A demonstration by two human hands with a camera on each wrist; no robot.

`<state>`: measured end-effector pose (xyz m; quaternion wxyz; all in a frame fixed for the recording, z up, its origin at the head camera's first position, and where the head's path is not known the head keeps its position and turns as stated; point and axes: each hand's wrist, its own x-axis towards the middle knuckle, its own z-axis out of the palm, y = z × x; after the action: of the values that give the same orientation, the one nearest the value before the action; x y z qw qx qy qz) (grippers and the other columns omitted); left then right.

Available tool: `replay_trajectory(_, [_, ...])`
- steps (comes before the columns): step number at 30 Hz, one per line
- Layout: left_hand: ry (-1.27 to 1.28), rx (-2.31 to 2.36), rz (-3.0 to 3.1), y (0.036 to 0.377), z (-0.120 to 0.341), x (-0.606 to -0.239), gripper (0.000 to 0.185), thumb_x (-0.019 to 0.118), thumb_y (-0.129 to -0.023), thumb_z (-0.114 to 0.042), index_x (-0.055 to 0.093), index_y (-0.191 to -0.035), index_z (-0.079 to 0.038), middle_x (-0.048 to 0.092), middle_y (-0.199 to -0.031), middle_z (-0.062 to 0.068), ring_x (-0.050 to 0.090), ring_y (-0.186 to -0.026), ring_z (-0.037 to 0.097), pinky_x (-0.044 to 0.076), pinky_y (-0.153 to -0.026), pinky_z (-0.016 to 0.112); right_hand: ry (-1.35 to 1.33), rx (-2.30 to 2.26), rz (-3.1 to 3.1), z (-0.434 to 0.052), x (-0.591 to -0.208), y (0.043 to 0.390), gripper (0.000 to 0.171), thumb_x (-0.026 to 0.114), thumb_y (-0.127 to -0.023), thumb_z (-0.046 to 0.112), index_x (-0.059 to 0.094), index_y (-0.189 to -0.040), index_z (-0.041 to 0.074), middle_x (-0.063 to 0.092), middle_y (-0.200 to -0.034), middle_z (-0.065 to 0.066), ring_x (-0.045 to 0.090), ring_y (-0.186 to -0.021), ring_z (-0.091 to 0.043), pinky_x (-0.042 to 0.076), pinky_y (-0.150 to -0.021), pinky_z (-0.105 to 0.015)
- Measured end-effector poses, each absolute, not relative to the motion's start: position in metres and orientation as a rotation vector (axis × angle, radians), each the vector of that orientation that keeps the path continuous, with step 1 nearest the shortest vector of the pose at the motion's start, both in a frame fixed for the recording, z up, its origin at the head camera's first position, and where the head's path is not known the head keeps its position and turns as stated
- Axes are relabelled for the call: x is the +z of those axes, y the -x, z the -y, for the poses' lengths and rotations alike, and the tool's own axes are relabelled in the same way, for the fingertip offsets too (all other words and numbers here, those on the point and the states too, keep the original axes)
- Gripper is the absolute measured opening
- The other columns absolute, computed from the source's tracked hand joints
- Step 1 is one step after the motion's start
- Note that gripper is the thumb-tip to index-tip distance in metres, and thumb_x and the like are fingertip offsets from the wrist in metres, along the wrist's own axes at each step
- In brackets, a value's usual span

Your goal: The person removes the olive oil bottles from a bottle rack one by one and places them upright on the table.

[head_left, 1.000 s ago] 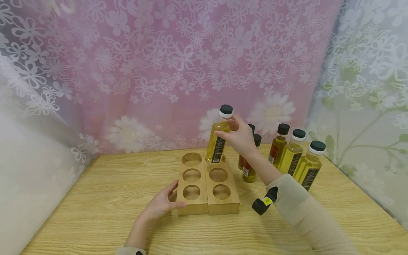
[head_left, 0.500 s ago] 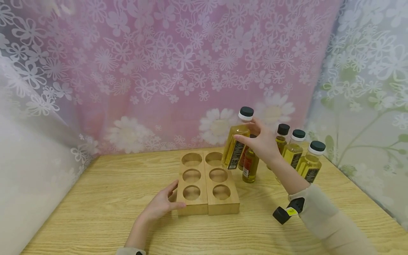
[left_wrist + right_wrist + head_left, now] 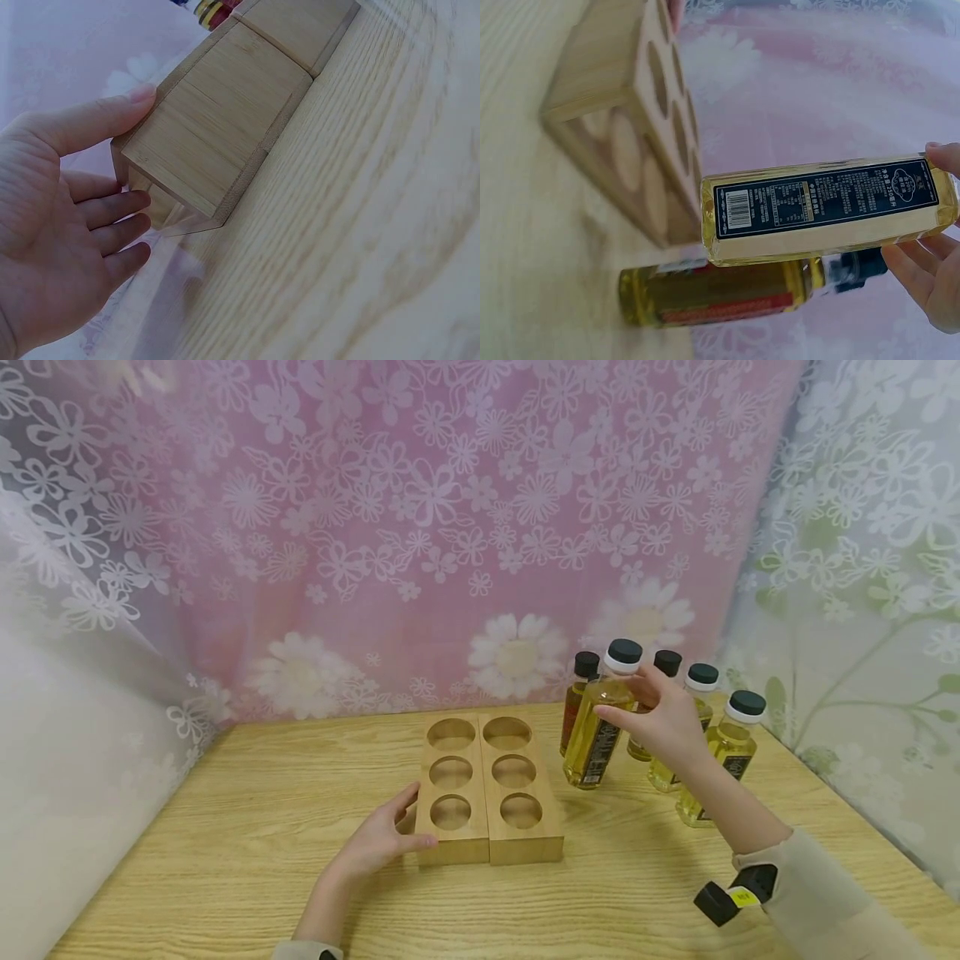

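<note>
My right hand [image 3: 670,727] grips a clear square bottle of yellow oil [image 3: 594,739] by its upper part. Its dark cap is on, and it leans with its base toward the left, beside the rack. In the right wrist view the dark label [image 3: 825,196] and barcode face the camera. My left hand [image 3: 378,842] holds the near left corner of a pair of wooden racks [image 3: 489,827], thumb on the front edge and fingers along the side. Each rack has three round holes in a row, with no bottle in them.
Behind the held bottle stands a smaller red-labelled oil bottle [image 3: 572,710]. Several capped bottles stand to the right, among them a yellow oil bottle [image 3: 731,747] partly hidden by my right arm. A floral curtain [image 3: 480,527] hangs behind the wooden table [image 3: 285,785].
My right hand has moved right and lower, carrying the oil bottle from over the rack's far right hole to beside the other bottles. The left hand has stayed at the rack.
</note>
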<state>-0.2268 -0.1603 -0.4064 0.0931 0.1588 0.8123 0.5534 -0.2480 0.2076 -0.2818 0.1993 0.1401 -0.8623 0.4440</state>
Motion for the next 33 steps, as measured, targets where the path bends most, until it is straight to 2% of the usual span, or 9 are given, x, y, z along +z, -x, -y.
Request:
replay_trajectory(2, [-0.465,1.645,-2.413,0.227,0.16,-0.407,0.094,0.077,-0.077,-0.024,0.018,-0.147,-0.001,0.022,-0.15,0.02,0.014,-0.133,0.049,0.022,-0.103,0.059,-0.371,1.229,2.436,-0.212,-0.287,0.246,0.069,0.072,-0.082,0.033,0.041,-0.14,0.015,0.054,-0.127,-0.017,0.052,-0.114,-0.032,0.047,-0.083,-0.035])
replay_trajectory(7, [-0.46,1.647,-2.414,0.228,0.16,-0.406,0.094,0.077,-0.077,-0.024,0.019,-0.147,-0.001,0.022,-0.15,0.019,0.015,-0.134,0.047,0.021,-0.103,0.059,-0.306,1.245,2.485,-0.221,-0.301,0.239,0.071,0.071,-0.082,0.035,0.039,-0.14,0.008,0.051,-0.129,-0.023,0.048,-0.117,-0.038,0.044,-0.088,-0.053])
replay_trajectory(10, [-0.459,1.645,-2.413,0.228,0.16,-0.406,0.094,0.077,-0.077,-0.024,0.019,-0.147,-0.001,0.022,-0.15,0.02,0.015,-0.134,0.048,0.021,-0.103,0.059,-0.271,1.227,2.51,-0.225,-0.309,0.236,0.07,0.071,-0.082,0.037,0.041,-0.137,0.006,0.051,-0.128,-0.024,0.047,-0.116,-0.039,0.042,-0.088,-0.055])
replay_trajectory(15, [-0.458,1.644,-2.409,0.227,0.16,-0.406,0.094,0.077,-0.077,-0.024,0.019,-0.147,0.0,0.021,-0.15,0.02,0.014,-0.133,0.049,0.021,-0.103,0.059,-0.25,1.194,2.542,-0.228,-0.321,0.233,0.07,0.072,-0.081,0.038,0.042,-0.136,0.006,0.054,-0.124,-0.023,0.05,-0.112,-0.038,0.043,-0.086,-0.055])
replay_trajectory(22, [-0.464,1.662,-2.39,0.225,0.16,-0.405,0.094,0.077,-0.077,-0.024,0.018,-0.147,-0.001,0.021,-0.15,0.019,0.012,-0.134,0.048,0.02,-0.103,0.061,-0.24,1.141,2.593,-0.23,-0.333,0.23,0.081,0.072,-0.08,0.038,0.035,-0.139,-0.003,0.054,-0.122,-0.025,0.051,-0.111,-0.04,0.045,-0.084,-0.054])
replay_trajectory(33, [-0.478,1.643,-2.408,0.226,0.16,-0.406,0.094,0.076,-0.078,-0.026,0.018,-0.148,-0.001,0.02,-0.15,0.02,0.013,-0.133,0.049,0.022,-0.102,0.061,-0.29,1.19,2.549,-0.232,-0.338,0.227,0.071,0.074,-0.08,0.033,0.042,-0.135,0.002,0.056,-0.121,-0.023,0.054,-0.11,-0.037,0.052,-0.078,-0.042])
